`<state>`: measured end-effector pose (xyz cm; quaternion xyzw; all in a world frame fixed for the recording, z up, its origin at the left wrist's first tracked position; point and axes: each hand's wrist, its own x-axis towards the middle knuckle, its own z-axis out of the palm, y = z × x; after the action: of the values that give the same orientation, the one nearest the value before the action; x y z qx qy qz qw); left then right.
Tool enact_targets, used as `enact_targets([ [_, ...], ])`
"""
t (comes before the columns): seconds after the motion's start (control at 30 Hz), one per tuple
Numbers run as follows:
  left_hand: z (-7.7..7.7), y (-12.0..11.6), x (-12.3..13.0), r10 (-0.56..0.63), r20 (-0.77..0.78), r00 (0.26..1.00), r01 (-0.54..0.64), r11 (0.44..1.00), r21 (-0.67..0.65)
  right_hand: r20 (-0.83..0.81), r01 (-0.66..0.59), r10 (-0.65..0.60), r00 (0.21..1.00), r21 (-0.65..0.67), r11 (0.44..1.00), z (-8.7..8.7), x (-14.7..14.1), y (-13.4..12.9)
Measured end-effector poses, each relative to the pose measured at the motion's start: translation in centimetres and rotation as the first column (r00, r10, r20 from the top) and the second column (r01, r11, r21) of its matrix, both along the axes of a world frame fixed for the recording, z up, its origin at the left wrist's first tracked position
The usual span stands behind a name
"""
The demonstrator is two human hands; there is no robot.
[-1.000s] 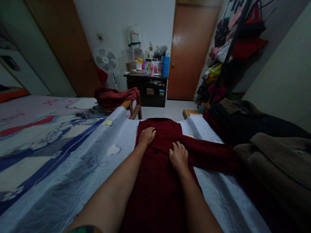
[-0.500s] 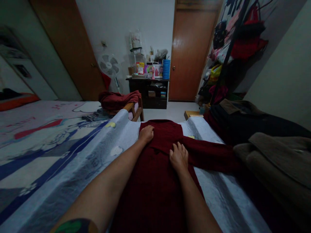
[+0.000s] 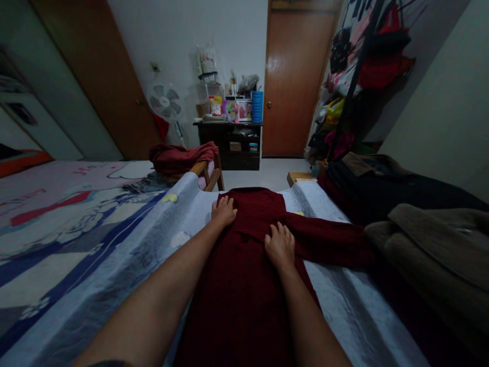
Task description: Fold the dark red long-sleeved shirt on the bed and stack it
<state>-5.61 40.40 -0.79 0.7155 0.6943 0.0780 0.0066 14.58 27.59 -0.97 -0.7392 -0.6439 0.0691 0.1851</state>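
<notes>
I have the left grip (image 3: 224, 210) and right grip (image 3: 280, 244) palm-down, loosely spread, clasping nothing, atop the dark red garment (image 3: 244, 285); its long axis runs near-to-far beneath both, collar (image 3: 254, 189) pointing away beyond them, one sleeve (image 3: 330, 237) extending rightward of the right grip

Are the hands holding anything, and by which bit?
Nothing looks gripped: on the red garment, the left hand rests at the edge, the right hand near the outstretched sleeve.

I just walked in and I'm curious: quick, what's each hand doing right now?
Left hand: open, on the shirt's edge, holding nothing visible.
Right hand: open, fingers slightly bent, on the shirt.
</notes>
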Motion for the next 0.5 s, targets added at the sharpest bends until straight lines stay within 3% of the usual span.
enact_targets([
  [0.13,0.5,-3.5,2.1,0.060,0.051,0.997,-0.059,0.998,-0.018,0.007,-0.001,0.001,1.000,-0.003,1.000,-0.1,0.0,0.0],
  [0.33,-0.6,-9.2,4.2,0.136,0.030,0.990,-0.134,0.989,-0.058,0.010,-0.014,0.014,1.000,-0.008,1.000,-0.2,0.2,0.0],
  [0.5,-1.7,-10.7,4.4,0.127,0.041,0.991,-0.127,0.992,-0.013,0.003,-0.024,0.024,1.000,-0.043,0.999,0.0,0.2,0.2],
])
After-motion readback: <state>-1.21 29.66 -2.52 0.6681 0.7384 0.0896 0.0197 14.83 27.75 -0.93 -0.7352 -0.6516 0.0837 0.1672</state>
